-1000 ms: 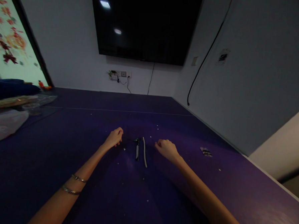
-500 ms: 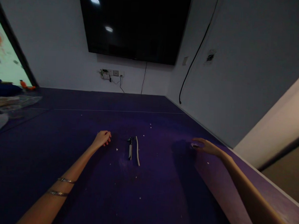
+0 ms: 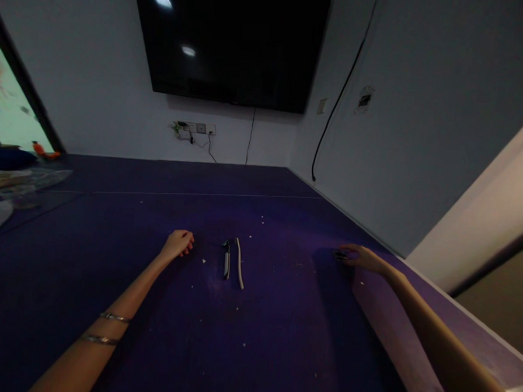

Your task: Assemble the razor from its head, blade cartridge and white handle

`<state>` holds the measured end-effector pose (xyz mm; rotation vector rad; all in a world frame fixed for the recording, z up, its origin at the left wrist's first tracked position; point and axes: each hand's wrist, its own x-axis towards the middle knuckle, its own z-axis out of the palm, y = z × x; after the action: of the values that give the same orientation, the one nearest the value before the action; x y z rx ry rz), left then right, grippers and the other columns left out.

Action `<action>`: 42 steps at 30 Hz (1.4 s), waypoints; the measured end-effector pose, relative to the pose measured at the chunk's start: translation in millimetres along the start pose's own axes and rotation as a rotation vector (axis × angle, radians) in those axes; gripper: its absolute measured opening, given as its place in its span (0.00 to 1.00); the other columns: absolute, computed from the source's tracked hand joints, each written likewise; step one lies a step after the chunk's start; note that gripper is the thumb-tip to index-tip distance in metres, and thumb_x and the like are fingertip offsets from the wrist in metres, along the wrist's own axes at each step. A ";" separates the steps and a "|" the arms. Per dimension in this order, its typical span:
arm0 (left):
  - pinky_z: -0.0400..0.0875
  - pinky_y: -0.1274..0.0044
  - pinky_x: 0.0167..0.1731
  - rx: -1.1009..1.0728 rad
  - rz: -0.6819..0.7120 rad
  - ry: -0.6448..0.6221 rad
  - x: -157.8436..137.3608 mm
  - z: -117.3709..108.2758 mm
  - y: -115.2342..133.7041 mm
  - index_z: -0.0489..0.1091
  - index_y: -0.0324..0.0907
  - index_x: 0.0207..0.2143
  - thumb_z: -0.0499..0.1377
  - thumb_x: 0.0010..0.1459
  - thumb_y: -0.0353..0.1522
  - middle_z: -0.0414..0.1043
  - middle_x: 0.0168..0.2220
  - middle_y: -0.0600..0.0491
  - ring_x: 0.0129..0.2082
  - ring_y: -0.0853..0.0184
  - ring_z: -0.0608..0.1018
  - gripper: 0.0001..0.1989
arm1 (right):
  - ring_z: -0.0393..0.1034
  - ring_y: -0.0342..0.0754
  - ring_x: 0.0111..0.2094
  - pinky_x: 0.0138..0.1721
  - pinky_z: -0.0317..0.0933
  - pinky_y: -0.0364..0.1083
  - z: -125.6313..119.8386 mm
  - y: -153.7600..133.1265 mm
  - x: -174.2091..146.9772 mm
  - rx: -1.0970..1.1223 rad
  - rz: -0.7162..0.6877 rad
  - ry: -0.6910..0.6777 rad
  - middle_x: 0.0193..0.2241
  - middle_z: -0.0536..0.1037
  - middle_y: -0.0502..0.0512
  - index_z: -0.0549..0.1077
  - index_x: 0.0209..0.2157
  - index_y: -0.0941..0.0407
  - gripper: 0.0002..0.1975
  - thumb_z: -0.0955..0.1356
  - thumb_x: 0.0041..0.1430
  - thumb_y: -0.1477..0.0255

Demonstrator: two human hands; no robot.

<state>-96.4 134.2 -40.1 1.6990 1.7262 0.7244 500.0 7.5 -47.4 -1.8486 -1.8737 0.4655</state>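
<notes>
My left hand [image 3: 179,244] rests on the purple tabletop [image 3: 273,313] with its fingers curled in, and no object shows in it. Just to its right lies a slim tool [image 3: 227,263] with a light grey handle and a dark angled head, shaped like a razor. Beside that tool, a thin off-white strip or piece of cord [image 3: 239,264] lies lengthwise, slightly bent. Far to the right, my right hand [image 3: 361,258] has its thumb and fingers around a small dark object [image 3: 339,255] at the tabletop; its kind is too small to make out.
Small white scraps [image 3: 203,261] dot the table. A clear plastic bag [image 3: 47,179] and other items lie at the far left, near an orange object [image 3: 44,151]. A screen [image 3: 238,43] hangs on the back wall, and a black cable [image 3: 336,106] dangles along the right wall.
My right hand has shifted slightly, and the dark object in its fingers shows more clearly. The left hand, slim tool and off-white strip stay in place; the view has moved a little.
</notes>
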 end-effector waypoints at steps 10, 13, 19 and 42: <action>0.60 0.84 0.15 0.078 0.068 0.007 -0.4 5.2 -4.2 0.66 0.38 0.25 0.47 0.54 0.33 0.70 0.20 0.54 0.14 0.75 0.68 0.12 | 0.70 0.53 0.45 0.48 0.62 0.49 39.4 -60.7 23.9 0.036 -0.115 0.009 0.43 0.75 0.61 0.70 0.45 0.59 0.24 0.68 0.42 0.70; 0.60 0.83 0.17 0.114 0.080 0.016 -0.4 6.1 -5.2 0.67 0.38 0.24 0.47 0.54 0.33 0.70 0.20 0.53 0.16 0.74 0.69 0.12 | 0.70 0.52 0.45 0.47 0.61 0.49 61.4 -105.1 36.1 0.050 -0.225 -0.049 0.43 0.75 0.59 0.69 0.46 0.59 0.24 0.68 0.43 0.70; 0.61 0.82 0.21 0.190 0.089 0.035 -3.0 7.3 -3.0 0.69 0.40 0.23 0.47 0.54 0.33 0.72 0.22 0.53 0.21 0.70 0.73 0.14 | 0.69 0.50 0.43 0.45 0.61 0.48 100.3 -189.7 51.6 0.053 -0.430 -0.126 0.42 0.75 0.57 0.69 0.46 0.58 0.24 0.69 0.44 0.71; 0.62 0.78 0.26 0.366 0.047 0.085 -19.8 9.0 12.2 0.72 0.42 0.27 0.48 0.55 0.35 0.76 0.30 0.49 0.31 0.64 0.76 0.14 | 0.68 0.50 0.44 0.47 0.59 0.48 140.4 -244.6 58.6 0.029 -0.520 -0.203 0.41 0.75 0.56 0.70 0.46 0.57 0.24 0.69 0.43 0.74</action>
<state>-81.7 114.5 -36.2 1.9801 1.9772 0.5296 219.1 68.1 -26.6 -1.2557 -2.3628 0.5016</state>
